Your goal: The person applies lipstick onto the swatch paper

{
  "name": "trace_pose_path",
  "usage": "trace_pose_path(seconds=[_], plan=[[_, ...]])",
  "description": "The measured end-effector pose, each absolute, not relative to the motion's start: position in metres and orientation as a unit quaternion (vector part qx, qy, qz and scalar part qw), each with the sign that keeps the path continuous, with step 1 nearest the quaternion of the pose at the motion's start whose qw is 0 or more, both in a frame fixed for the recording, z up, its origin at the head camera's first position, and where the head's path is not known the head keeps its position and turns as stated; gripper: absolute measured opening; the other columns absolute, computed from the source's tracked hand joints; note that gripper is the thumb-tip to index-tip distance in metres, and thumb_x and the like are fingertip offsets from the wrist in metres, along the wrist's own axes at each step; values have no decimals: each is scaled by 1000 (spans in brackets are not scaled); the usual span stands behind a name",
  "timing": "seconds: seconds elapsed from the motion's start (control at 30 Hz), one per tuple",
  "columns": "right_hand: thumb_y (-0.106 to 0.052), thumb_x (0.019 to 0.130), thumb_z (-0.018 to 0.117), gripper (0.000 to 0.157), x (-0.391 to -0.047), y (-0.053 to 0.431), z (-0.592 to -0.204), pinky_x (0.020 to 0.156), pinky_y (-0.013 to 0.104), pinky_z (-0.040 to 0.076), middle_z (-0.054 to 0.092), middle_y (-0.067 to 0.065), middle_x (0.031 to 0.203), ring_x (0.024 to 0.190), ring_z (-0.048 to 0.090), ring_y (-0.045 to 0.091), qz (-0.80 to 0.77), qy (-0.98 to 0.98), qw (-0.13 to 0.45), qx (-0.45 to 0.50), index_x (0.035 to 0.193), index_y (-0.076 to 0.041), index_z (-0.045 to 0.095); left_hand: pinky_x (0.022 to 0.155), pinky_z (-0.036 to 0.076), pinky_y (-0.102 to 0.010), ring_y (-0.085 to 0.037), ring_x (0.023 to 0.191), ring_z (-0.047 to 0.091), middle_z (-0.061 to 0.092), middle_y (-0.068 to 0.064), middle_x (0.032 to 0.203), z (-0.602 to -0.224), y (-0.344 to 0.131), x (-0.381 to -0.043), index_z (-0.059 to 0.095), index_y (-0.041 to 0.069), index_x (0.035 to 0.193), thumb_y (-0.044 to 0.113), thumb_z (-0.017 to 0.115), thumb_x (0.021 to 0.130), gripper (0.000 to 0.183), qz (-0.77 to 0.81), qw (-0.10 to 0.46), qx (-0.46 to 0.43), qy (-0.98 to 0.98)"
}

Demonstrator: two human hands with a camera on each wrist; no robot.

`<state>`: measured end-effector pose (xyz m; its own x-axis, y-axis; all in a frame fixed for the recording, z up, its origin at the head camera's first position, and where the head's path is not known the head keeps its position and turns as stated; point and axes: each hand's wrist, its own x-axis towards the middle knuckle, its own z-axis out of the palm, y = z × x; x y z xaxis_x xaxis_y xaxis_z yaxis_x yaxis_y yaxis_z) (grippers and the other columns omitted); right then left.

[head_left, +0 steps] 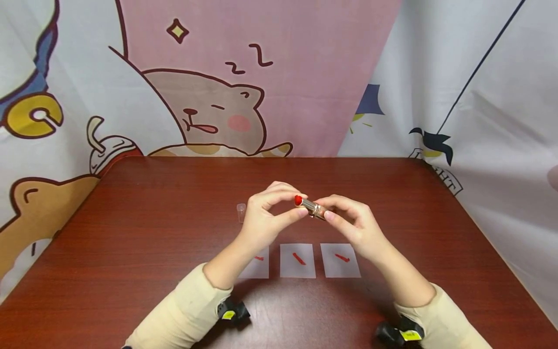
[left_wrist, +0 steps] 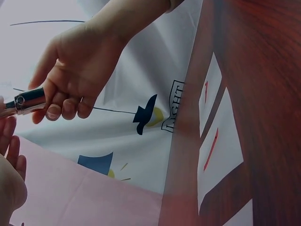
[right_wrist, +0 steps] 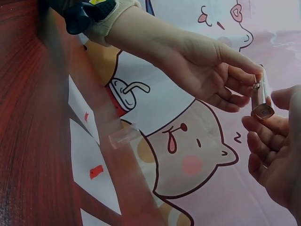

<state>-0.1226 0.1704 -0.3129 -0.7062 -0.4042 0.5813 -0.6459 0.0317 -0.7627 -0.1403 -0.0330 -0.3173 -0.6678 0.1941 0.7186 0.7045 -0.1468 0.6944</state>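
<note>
A lipstick (head_left: 311, 207) with a red tip and a shiny metallic tube is held over the table between both hands, tilted with its red end toward the left. My left hand (head_left: 267, 211) holds it near the red end between thumb and fingers. At the base, my right hand (head_left: 361, 224) pinches the tube. The left wrist view shows the lipstick (left_wrist: 30, 101) reaching from the left hand (left_wrist: 11, 181) to the right hand (left_wrist: 80, 68). From the right wrist, the lipstick's squarish base (right_wrist: 262, 111) faces the camera.
Below the hands, a middle white paper (head_left: 287, 269) and a right one (head_left: 344, 270) each bear a red stroke. A left paper (head_left: 259, 271) is partly hidden by the left forearm. A clear cap (head_left: 241, 212) stands behind the left hand on the brown table (head_left: 152, 218).
</note>
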Motion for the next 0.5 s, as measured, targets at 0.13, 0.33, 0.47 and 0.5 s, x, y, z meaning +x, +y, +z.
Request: trace_pose_path(seconds=[0.13,0.33,0.47,0.5], plan=[[13,88,53,25,-123,172,-313,79,26,49,67,8,99,90,62,18,582,-720,102,364,108,4,66,84,47,-38,-25,92,58,67,-10,89,-317,-33,-140,72,-6,90,-11,77,71,20,-664,191,-362,-626],[13,88,56,24,-124,172,-315,79,26,49,67,7,97,90,62,17,568,-733,109,358,106,3,67,83,47,-37,-24,91,59,68,-10,89,-317,-34,-140,72,-6,89,-11,78,71,20,-662,194,-360,-628],[12,88,57,22,-124,173,-316,80,27,49,67,7,98,90,62,18,566,-736,110,356,106,2,67,82,48,-37,-24,91,59,68,-10,88,-317,-34,-141,72,-6,89,-11,78,70,20,-661,195,-360,-629],[12,88,57,22,-124,173,-316,79,26,49,67,7,98,90,62,18,566,-735,110,356,106,2,67,82,48,-37,-24,90,59,68,-10,88,-317,-34,-141,72,-6,89,-11,78,70,20,-661,194,-360,-629]])
